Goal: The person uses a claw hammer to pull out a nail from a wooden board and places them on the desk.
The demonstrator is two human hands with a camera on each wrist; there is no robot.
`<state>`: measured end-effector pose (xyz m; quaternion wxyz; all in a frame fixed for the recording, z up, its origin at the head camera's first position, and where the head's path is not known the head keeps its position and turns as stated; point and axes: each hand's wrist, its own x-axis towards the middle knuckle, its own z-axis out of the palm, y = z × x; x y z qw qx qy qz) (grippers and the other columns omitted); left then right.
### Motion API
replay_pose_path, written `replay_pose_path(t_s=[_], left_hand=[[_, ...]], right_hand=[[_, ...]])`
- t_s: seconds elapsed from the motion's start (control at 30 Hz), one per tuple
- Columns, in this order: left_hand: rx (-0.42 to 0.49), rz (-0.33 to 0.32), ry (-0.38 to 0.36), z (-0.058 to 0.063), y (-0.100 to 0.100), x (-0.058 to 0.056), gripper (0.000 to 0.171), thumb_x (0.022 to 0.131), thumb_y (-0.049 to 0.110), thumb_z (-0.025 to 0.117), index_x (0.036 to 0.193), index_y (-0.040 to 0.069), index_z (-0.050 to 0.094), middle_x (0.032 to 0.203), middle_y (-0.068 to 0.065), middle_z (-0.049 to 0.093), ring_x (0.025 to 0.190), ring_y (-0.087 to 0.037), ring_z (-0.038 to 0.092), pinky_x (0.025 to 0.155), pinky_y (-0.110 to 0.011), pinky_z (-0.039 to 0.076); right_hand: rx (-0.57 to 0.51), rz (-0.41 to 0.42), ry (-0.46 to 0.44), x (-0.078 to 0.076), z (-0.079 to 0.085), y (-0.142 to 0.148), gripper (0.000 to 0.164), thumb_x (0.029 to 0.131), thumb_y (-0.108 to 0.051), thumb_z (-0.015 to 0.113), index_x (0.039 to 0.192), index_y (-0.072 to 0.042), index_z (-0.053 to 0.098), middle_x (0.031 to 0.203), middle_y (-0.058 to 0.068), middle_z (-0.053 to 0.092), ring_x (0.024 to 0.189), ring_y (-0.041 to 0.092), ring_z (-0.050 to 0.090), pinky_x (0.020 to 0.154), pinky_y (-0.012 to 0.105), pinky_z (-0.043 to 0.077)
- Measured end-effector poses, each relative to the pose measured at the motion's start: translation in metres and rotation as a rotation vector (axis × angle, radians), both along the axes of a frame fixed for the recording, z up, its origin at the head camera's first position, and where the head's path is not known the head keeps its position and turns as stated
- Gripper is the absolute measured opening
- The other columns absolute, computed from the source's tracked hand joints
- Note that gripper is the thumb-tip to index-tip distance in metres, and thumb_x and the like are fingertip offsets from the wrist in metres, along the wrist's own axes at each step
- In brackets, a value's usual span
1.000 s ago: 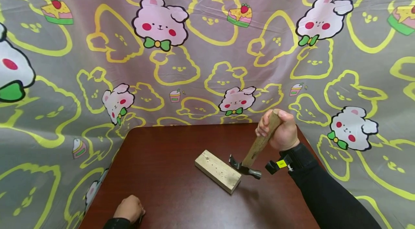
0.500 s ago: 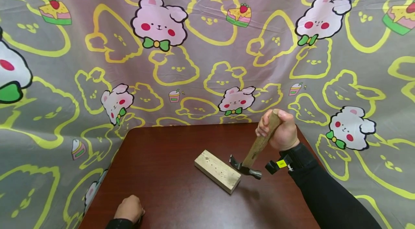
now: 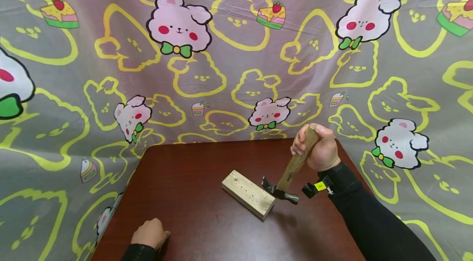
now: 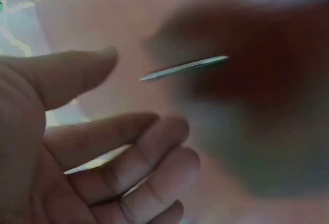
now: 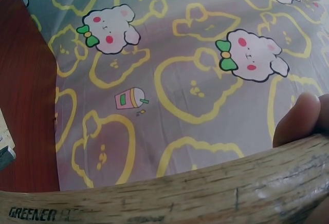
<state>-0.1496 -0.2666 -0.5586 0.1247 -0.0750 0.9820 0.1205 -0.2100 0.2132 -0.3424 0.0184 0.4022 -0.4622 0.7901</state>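
Observation:
My right hand [image 3: 322, 150] grips the wooden handle of a claw hammer [image 3: 292, 174] near its end, head down. The dark steel head hangs close to the right end of a pale wooden block [image 3: 248, 195], its claw toward the block. In the right wrist view the handle [image 5: 169, 196] crosses the bottom. My left hand [image 3: 149, 234] is low at the table's front left. The left wrist view shows its thumb and fingers [image 4: 154, 167] loosely bent and apart, with a thin silvery nail [image 4: 185, 68] just beyond the thumb tip, not between the fingers.
The block has small dark holes along its top. It lies on a dark red-brown table [image 3: 192, 170] with rounded back corners. A patterned cloth [image 3: 221, 55] with rabbit faces hangs behind and at both sides of the table.
My left hand has shifted slightly and its fingers show a little more to the right. The right hand, hammer and block stay where they were; the head view tilts very slightly.

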Motion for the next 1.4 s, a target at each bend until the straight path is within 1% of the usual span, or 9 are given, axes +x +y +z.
replay_pose_path(t_s=[0.1, 0.2, 0.33, 0.57, 0.7, 0.83, 0.93, 1.17, 1.4], left_hand=[[-0.018, -0.014, 0.16, 0.018, 0.015, -0.013, 0.066, 0.082, 0.047, 0.073, 0.123, -0.003, 0.061, 0.116, -0.033, 0.055, 0.107, -0.051, 0.052, 0.081, -0.065, 0.042], [0.022, -0.054, 0.443, 0.033, 0.033, -0.031, 0.105, 0.076, 0.052, 0.077, 0.153, 0.004, 0.024, 0.151, -0.034, 0.016, 0.137, -0.053, 0.015, 0.095, -0.072, 0.026], [0.15, -0.15, 0.75, 0.055, 0.063, -0.05, 0.126, 0.067, 0.047, 0.086, 0.158, 0.018, 0.004, 0.16, -0.016, -0.013, 0.144, -0.04, -0.011, 0.101, -0.073, 0.014], [0.509, -0.44, 1.058, 0.085, 0.136, -0.067, 0.135, 0.064, 0.052, 0.086, 0.155, 0.011, -0.004, 0.159, -0.018, -0.015, 0.145, -0.04, -0.008, 0.092, -0.063, 0.04], [0.615, -0.593, 1.05, 0.094, 0.181, -0.066, 0.135, 0.065, 0.054, 0.085, 0.155, 0.011, -0.007, 0.158, -0.021, -0.014, 0.144, -0.043, 0.002, 0.084, -0.052, 0.051], [0.666, -0.662, 0.949, 0.099, 0.215, -0.059, 0.137, 0.062, 0.039, 0.092, 0.155, 0.015, -0.006, 0.158, -0.018, -0.018, 0.143, -0.042, 0.009, 0.075, -0.046, 0.055], [0.681, -0.691, 0.874, 0.1, 0.232, -0.054, 0.138, 0.062, 0.036, 0.093, 0.155, 0.016, -0.007, 0.158, -0.015, -0.021, 0.143, -0.042, 0.015, 0.08, -0.045, 0.054], [0.701, -0.725, 0.775, 0.09, 0.248, -0.044, 0.132, 0.067, 0.035, 0.09, 0.155, 0.022, -0.008, 0.158, -0.012, -0.021, 0.118, -0.039, 0.053, 0.07, -0.034, 0.055], [0.62, -0.759, 0.793, 0.085, 0.248, -0.04, 0.122, 0.072, 0.037, 0.086, 0.157, 0.022, 0.0, 0.162, -0.008, -0.007, 0.096, -0.028, 0.063, 0.06, -0.025, 0.051]], right_hand=[[0.001, -0.015, 0.006, 0.001, 0.002, -0.001, 0.044, 0.094, -0.024, 0.023, 0.074, -0.005, 0.056, 0.056, 0.012, 0.035, 0.046, 0.027, 0.028, 0.047, 0.043, 0.032], [0.003, -0.009, 0.012, 0.001, 0.005, -0.002, 0.043, 0.094, -0.025, 0.023, 0.074, -0.005, 0.056, 0.056, 0.012, 0.036, 0.047, 0.026, 0.028, 0.048, 0.042, 0.031], [0.012, 0.023, -0.007, 0.002, 0.007, -0.007, 0.043, 0.094, -0.028, 0.025, 0.075, -0.006, 0.057, 0.057, 0.011, 0.037, 0.049, 0.025, 0.029, 0.05, 0.041, 0.032], [0.007, 0.055, -0.024, 0.002, 0.008, -0.026, 0.042, 0.095, -0.029, 0.026, 0.075, -0.008, 0.057, 0.057, 0.011, 0.035, 0.049, 0.025, 0.028, 0.051, 0.039, 0.033], [0.007, 0.071, -0.034, 0.003, 0.011, -0.042, 0.041, 0.094, -0.033, 0.032, 0.073, -0.007, 0.055, 0.056, 0.011, 0.035, 0.048, 0.024, 0.029, 0.051, 0.038, 0.034], [-0.004, 0.096, -0.025, 0.004, 0.014, -0.056, 0.042, 0.095, -0.035, 0.032, 0.073, -0.007, 0.054, 0.055, 0.011, 0.035, 0.047, 0.024, 0.029, 0.05, 0.038, 0.033], [-0.01, 0.099, -0.012, 0.005, 0.016, -0.063, 0.042, 0.095, -0.035, 0.032, 0.072, -0.007, 0.055, 0.055, 0.01, 0.036, 0.046, 0.025, 0.029, 0.05, 0.037, 0.035], [-0.011, 0.057, -0.004, 0.008, 0.018, -0.068, 0.041, 0.093, -0.036, 0.036, 0.071, -0.008, 0.055, 0.053, 0.008, 0.039, 0.046, 0.022, 0.032, 0.051, 0.036, 0.039], [-0.024, 0.028, 0.009, 0.009, 0.019, -0.067, 0.04, 0.092, -0.035, 0.037, 0.07, -0.008, 0.057, 0.053, 0.007, 0.043, 0.046, 0.021, 0.034, 0.05, 0.036, 0.04]])
